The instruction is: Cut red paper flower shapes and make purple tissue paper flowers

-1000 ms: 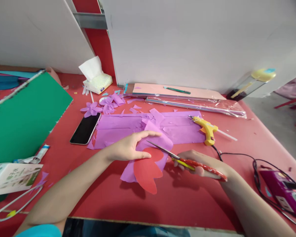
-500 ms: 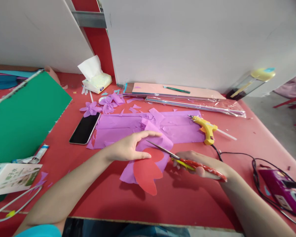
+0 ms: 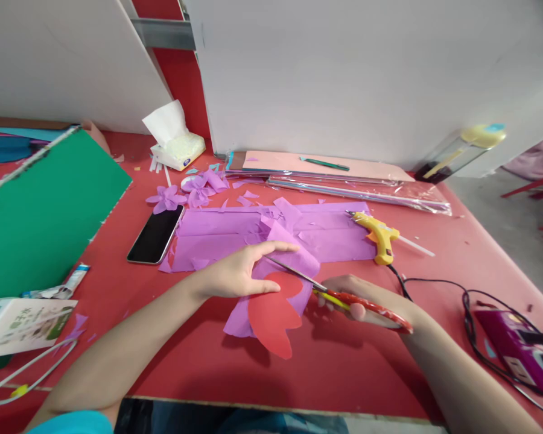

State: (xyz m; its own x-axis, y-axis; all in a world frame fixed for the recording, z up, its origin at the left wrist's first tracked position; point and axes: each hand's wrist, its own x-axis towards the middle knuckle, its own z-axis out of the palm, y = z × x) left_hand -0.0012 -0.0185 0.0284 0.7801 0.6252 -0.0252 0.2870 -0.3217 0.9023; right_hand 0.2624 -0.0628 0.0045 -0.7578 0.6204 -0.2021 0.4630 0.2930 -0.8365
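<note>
My left hand (image 3: 239,271) is closed on a red paper petal shape (image 3: 274,316) laid over a piece of purple paper (image 3: 239,316), thumb on top of the red shape. In my right hand (image 3: 348,295) are scissors (image 3: 371,307) with red and yellow handles, their blades at the purple paper just above the red shape's upper edge. A long purple sheet (image 3: 344,238) with scraps on it lies behind both hands. Fingers under the paper are hidden.
A yellow glue gun (image 3: 382,238) rests at the sheet's right end, its cord running to a magenta device (image 3: 516,349). A phone (image 3: 156,235), purple paper flowers (image 3: 166,199) and a tissue pack (image 3: 178,150) are left. Wrapped paper packs (image 3: 357,190) lie behind; a green board (image 3: 49,223) stands far left.
The scissor blades have come closer together and reach slightly further left into the purple paper. The left hand and the papers have shifted a little to the right.
</note>
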